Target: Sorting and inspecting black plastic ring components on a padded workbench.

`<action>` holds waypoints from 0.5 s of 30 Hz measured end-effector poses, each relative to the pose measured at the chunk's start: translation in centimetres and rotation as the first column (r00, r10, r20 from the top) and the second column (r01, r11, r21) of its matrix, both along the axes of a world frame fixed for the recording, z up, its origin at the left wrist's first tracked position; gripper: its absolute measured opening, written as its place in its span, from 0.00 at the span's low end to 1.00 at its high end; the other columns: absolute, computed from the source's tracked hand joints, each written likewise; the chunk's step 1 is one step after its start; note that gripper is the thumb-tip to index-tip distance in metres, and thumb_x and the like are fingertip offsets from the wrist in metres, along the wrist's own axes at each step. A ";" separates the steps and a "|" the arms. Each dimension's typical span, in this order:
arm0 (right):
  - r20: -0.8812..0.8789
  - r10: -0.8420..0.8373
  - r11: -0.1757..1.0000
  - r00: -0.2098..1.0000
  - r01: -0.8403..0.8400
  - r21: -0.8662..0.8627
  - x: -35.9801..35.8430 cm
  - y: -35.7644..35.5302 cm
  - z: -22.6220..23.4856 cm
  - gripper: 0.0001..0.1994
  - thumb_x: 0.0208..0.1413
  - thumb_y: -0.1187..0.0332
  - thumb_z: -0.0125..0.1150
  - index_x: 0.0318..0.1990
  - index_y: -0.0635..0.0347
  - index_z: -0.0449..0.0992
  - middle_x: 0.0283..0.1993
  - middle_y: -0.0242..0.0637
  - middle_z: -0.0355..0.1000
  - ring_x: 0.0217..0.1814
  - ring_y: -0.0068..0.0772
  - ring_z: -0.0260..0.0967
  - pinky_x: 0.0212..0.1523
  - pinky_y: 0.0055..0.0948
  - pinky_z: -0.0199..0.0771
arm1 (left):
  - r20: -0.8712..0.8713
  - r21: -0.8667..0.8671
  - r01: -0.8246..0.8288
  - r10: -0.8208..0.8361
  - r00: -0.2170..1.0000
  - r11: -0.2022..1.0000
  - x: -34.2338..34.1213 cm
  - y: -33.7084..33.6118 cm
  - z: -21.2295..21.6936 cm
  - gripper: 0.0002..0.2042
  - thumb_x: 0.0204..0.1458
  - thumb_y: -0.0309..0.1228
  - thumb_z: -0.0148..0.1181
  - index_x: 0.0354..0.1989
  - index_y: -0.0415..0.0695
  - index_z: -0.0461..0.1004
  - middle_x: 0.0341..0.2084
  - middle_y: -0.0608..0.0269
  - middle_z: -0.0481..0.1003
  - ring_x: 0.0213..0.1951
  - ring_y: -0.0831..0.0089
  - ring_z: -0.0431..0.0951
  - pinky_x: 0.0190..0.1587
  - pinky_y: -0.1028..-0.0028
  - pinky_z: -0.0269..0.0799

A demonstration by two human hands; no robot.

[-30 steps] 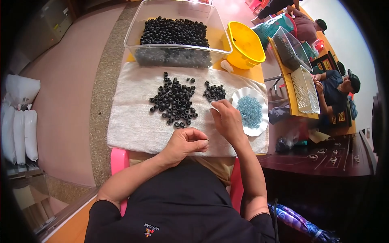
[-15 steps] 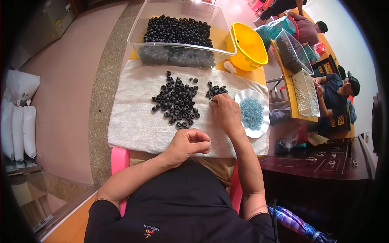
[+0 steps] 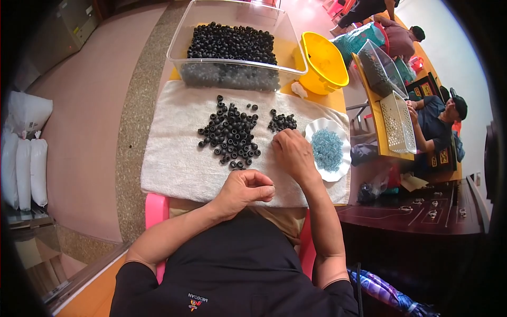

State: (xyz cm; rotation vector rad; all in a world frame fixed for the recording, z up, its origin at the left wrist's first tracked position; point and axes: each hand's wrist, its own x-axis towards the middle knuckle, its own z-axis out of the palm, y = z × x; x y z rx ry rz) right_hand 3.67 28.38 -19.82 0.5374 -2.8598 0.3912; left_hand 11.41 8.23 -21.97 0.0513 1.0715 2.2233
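My left hand (image 3: 240, 191) is closed in a pinch over the near edge of a white towel (image 3: 174, 158); anything at its fingertips is too small to make out. My right hand (image 3: 294, 153) has its fingers curled together just on the near side of a small pile of black pieces (image 3: 281, 120). Whatever those fingers may hold is hidden. Left of it lies a larger loose pile of round black beads with holes (image 3: 229, 129). A white plate with a wavy rim (image 3: 343, 168) stands right of my right hand, bearing small clear blue pieces (image 3: 327, 149).
Beyond the towel stand a clear plastic bin (image 3: 290, 71) of black beads and a yellow tub (image 3: 338, 79), with a crumpled white scrap (image 3: 299, 89) beside them. To the right, a person (image 3: 438, 119) sits at another table holding a white perforated basket (image 3: 397, 124).
My right hand has drawn back slightly toward me from the small black pile, uncovering more of it. My left hand stays in nearly the same place, still pinched.
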 end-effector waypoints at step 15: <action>0.062 0.194 0.980 0.979 -0.196 0.031 -0.3 0.7 0.9 0.12 0.51 0.78 0.61 0.44 0.58 0.81 0.46 0.37 0.75 0.51 0.42 0.71 0.51 0.38 0.74 | 0.007 -0.017 -0.015 0.016 1.000 1.000 -0.2 -0.1 -0.1 0.05 0.59 0.22 0.67 0.41 0.37 0.79 0.35 0.60 0.82 0.37 0.75 0.83 0.45 0.72 0.84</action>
